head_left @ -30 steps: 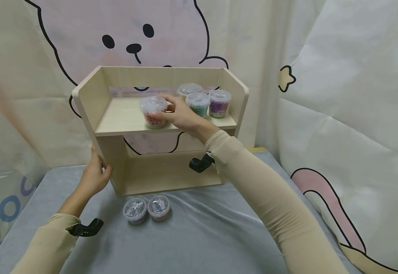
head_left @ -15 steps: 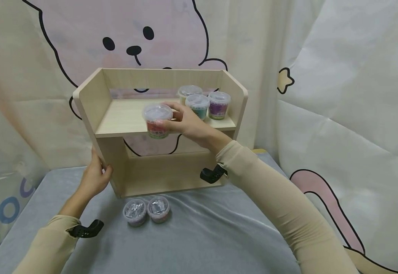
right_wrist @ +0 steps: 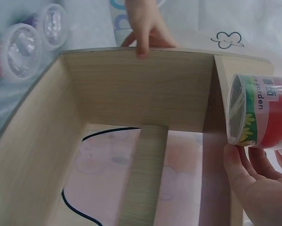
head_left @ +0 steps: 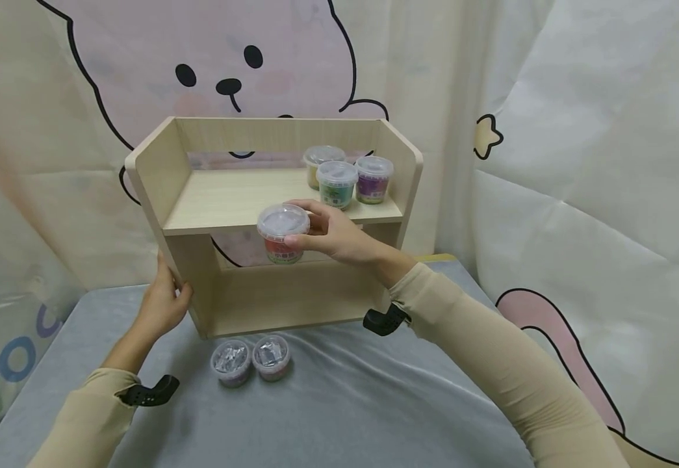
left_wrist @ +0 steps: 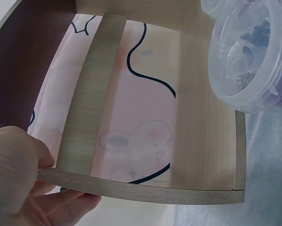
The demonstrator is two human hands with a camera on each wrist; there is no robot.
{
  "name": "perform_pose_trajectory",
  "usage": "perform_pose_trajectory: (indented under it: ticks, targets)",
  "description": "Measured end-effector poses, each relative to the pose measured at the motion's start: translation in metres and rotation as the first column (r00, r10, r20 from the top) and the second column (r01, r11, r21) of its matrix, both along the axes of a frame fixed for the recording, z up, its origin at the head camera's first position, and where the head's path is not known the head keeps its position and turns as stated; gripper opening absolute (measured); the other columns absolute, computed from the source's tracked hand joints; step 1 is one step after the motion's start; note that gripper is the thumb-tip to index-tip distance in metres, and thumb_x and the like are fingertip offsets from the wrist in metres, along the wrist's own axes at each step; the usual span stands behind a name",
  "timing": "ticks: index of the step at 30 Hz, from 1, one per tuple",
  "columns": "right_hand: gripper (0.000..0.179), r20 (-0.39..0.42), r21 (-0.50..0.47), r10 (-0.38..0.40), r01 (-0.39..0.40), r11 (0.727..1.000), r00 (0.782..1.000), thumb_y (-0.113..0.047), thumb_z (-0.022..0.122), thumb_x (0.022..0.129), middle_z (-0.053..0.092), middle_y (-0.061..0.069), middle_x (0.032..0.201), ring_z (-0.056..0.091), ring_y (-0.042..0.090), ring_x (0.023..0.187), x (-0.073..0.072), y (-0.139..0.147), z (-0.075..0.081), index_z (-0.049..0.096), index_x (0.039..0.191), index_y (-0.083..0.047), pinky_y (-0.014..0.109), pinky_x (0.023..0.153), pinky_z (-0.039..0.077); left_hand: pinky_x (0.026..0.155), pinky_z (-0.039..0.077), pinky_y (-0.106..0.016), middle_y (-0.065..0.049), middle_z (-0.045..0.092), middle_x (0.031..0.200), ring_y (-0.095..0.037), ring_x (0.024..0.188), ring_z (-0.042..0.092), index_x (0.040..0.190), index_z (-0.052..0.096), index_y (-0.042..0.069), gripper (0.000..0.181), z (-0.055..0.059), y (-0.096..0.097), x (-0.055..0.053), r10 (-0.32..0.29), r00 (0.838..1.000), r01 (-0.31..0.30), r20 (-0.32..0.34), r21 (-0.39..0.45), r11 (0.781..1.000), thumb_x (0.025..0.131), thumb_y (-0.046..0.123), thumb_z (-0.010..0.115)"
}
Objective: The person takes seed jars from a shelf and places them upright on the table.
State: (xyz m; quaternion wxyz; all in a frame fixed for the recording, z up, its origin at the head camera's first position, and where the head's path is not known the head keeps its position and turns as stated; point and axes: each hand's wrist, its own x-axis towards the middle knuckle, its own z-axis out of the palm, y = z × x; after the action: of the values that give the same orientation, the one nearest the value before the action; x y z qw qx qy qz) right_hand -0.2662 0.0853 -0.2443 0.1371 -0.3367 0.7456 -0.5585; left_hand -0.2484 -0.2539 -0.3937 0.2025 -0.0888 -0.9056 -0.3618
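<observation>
My right hand (head_left: 345, 237) holds a lidded clear plastic tub (head_left: 283, 234) with a red label, thumb on one side and fingers on the other. The tub is upright, in front of the upper shelf's front edge. In the right wrist view, the label of this tub (right_wrist: 268, 110) shows yellow flowers and some lettering. My left hand (head_left: 162, 305) grips the left side panel of the small wooden shelf (head_left: 216, 195). In the left wrist view, the thumb of this hand (left_wrist: 13, 174) lies inside the panel's edge and the fingers outside.
On the upper shelf's right side stand a yellow tub (head_left: 323, 162), a teal tub (head_left: 337, 185) and a purple tub (head_left: 373, 179). Two more tubs, a left one (head_left: 230, 363) and a right one (head_left: 271, 357), stand on the grey cloth (head_left: 339, 416) before the shelf. Printed curtains hang behind.
My right hand has brought the red-labelled tub from above the upper shelf forward and down, slightly to the right, past its front edge. The left hand stays on the side panel.
</observation>
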Motion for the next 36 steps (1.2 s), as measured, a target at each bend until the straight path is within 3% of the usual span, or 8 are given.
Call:
perform_pose_trajectory:
  ticks: [2, 4, 9, 11, 13, 17, 23, 36]
  targets:
    - [0.062, -0.011, 0.002, 0.02, -0.02, 1.0, 1.0, 0.001, 0.057, 0.097, 0.054, 0.023, 0.143, 0.057, 0.031, 0.13, 0.0, 0.004, -0.005, 0.034, 0.155, -0.004, 0.04, 0.109, 0.048, 0.088, 0.048, -0.071, -0.046, 0.047, 0.136, -0.064, 0.113, 0.056, 0.158, 0.003, 0.009, 0.079, 0.0, 0.0, 0.0, 0.002, 1.0, -0.002, -0.001, -0.002, 1.0, 0.094, 0.001, 0.05]
    - [0.065, -0.017, -0.008, 0.046, -0.046, 0.999, 0.999, -0.016, 0.064, 0.098, 0.054, 0.023, 0.143, 0.057, 0.031, 0.129, -0.002, 0.008, -0.013, 0.034, 0.154, -0.003, 0.038, 0.109, 0.048, 0.087, 0.048, -0.071, -0.046, 0.047, 0.135, -0.064, 0.113, 0.056, 0.158, 0.002, 0.009, 0.08, 0.001, 0.001, 0.001, 0.0, 1.0, 0.0, -0.003, -0.005, 1.0, 0.094, 0.001, 0.049]
    - [0.066, -0.042, -0.029, 0.054, -0.055, 0.998, 0.998, -0.015, 0.069, 0.095, 0.055, 0.025, 0.14, 0.06, 0.026, 0.125, -0.003, 0.015, -0.029, 0.038, 0.151, 0.001, 0.033, 0.106, 0.05, 0.085, 0.049, -0.071, -0.047, 0.05, 0.13, -0.064, 0.109, 0.058, 0.159, 0.001, 0.009, 0.082, 0.0, 0.001, 0.001, 0.002, 1.0, -0.003, -0.015, -0.014, 1.0, 0.093, 0.0, 0.05]
    - [0.062, -0.048, -0.036, 0.034, -0.036, 0.999, 0.998, 0.005, 0.063, 0.093, 0.057, 0.027, 0.137, 0.061, 0.023, 0.122, 0.0, 0.017, -0.035, 0.039, 0.15, 0.003, 0.029, 0.103, 0.051, 0.084, 0.049, -0.07, -0.047, 0.051, 0.13, -0.063, 0.107, 0.059, 0.158, 0.001, 0.009, 0.082, 0.0, 0.002, 0.0, 0.003, 1.0, -0.004, -0.018, -0.018, 1.0, 0.093, 0.0, 0.05]
    - [0.062, -0.045, -0.05, 0.019, -0.021, 0.999, 0.999, 0.008, 0.064, 0.091, 0.057, 0.029, 0.135, 0.062, 0.019, 0.117, 0.002, 0.018, -0.042, 0.04, 0.148, 0.005, 0.026, 0.099, 0.052, 0.084, 0.049, -0.07, -0.047, 0.052, 0.129, -0.063, 0.106, 0.06, 0.158, 0.002, 0.009, 0.082, 0.0, 0.002, -0.001, 0.004, 1.0, -0.004, -0.019, -0.019, 1.0, 0.093, 0.0, 0.05]
    - [0.064, 0.014, -0.062, -0.012, 0.013, 0.998, 1.0, 0.01, 0.065, 0.09, 0.057, 0.029, 0.135, 0.062, 0.013, 0.113, 0.005, 0.021, -0.058, 0.04, 0.148, 0.005, 0.022, 0.094, 0.053, 0.084, 0.049, -0.07, -0.046, 0.051, 0.129, -0.063, 0.107, 0.059, 0.159, 0.001, 0.01, 0.082, 0.0, 0.001, -0.004, 0.004, 1.0, -0.004, -0.01, -0.016, 1.0, 0.094, 0.001, 0.05]
    - [0.068, 0.126, -0.056, -0.015, 0.023, 0.998, 0.992, 0.003, 0.069, 0.09, 0.056, 0.025, 0.139, 0.061, 0.015, 0.116, 0.01, 0.025, -0.077, 0.038, 0.15, 0.0, 0.024, 0.095, 0.053, 0.084, 0.049, -0.07, -0.047, 0.051, 0.13, -0.064, 0.109, 0.059, 0.158, 0.0, 0.01, 0.082, -0.001, -0.001, -0.004, 0.004, 1.0, -0.004, 0.002, -0.012, 1.0, 0.094, 0.0, 0.05]
    - [0.067, 0.167, 0.036, -0.025, 0.02, 0.999, 0.986, -0.005, 0.077, 0.087, 0.058, 0.021, 0.139, 0.061, 0.018, 0.12, 0.013, 0.033, -0.125, 0.042, 0.145, -0.005, 0.028, 0.1, 0.052, 0.086, 0.048, -0.069, -0.045, 0.051, 0.13, -0.062, 0.11, 0.058, 0.157, 0.003, 0.01, 0.079, -0.004, -0.001, -0.003, 0.0, 1.0, 0.0, 0.005, 0.003, 1.0, 0.094, -0.001, 0.049]
